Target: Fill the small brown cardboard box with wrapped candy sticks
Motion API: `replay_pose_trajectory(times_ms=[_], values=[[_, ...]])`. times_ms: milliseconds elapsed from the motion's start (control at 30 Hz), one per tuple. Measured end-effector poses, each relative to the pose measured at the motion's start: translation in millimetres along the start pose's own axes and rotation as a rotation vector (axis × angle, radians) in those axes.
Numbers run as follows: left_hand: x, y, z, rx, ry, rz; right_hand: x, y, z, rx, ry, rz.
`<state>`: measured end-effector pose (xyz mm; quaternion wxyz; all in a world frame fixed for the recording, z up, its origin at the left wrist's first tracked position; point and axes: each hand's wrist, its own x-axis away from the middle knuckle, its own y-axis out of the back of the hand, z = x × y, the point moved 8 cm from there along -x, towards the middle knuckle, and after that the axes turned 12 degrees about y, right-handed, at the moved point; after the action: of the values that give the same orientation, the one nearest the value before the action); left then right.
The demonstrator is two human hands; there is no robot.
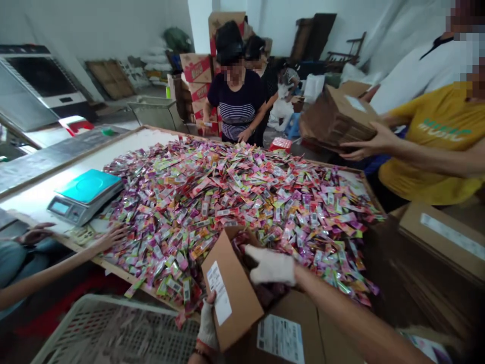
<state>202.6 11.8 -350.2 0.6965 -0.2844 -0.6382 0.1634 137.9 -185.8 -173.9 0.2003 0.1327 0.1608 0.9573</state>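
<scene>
A brown carton (231, 293) with a white label tilts at the near edge of the table, its mouth facing right. My left hand (207, 326), in a glove with bare fingertips, grips the carton's lower left side. My right hand (271, 268), in a white glove, is at the carton's mouth, thumb held apart from the fingers and nothing visibly gripped. Shiny small packets (240, 240) show inside the mouth. Beyond the carton spreads a large heap of colourful small packets (227, 187). Another labelled carton (312, 323) lies below my right forearm.
A scale (85, 194) stands left on the table (56, 184); another person's hand (113, 237) touches the heap nearby. A plastic crate (94, 303) sits lower left. At right, a person in yellow (435, 141) holds flattened cartons (341, 116). Someone in a hat (238, 101) stands opposite.
</scene>
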Motion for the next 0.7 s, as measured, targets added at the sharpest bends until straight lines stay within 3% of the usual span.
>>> replay_pose_trajectory(times_ms=[33, 100, 167, 233, 333, 467, 567, 700], values=[[-1, 5.1, -4, 0.014, -0.005, -0.006, 6, 17, 2, -0.011, 0.036, -0.040], [2, 15.4, -14, 0.030, -0.024, -0.016, 20, 62, -19, 0.058, -0.001, -0.271], [6, 26.0, -22, 0.031, -0.037, -0.032, 41, 100, -69, 0.281, -0.278, -0.551], [9, 38.3, -29, 0.020, -0.062, -0.077, 55, 105, -127, 0.471, -0.641, -0.582], [14, 56.7, -42, -0.018, -0.213, -0.191, 53, 93, -176, 0.676, -0.836, -0.622], [18, 60.1, -49, -0.043, -0.387, -0.256, 32, 93, -187, 0.681, -0.612, -0.660], [15, 54.7, -39, -0.050, -0.321, -0.273, 32, 107, -189, 0.476, -0.488, -0.622], [14, 46.5, -31, -0.065, -0.202, -0.246, 47, 118, -184, 0.168, -0.395, -0.677]])
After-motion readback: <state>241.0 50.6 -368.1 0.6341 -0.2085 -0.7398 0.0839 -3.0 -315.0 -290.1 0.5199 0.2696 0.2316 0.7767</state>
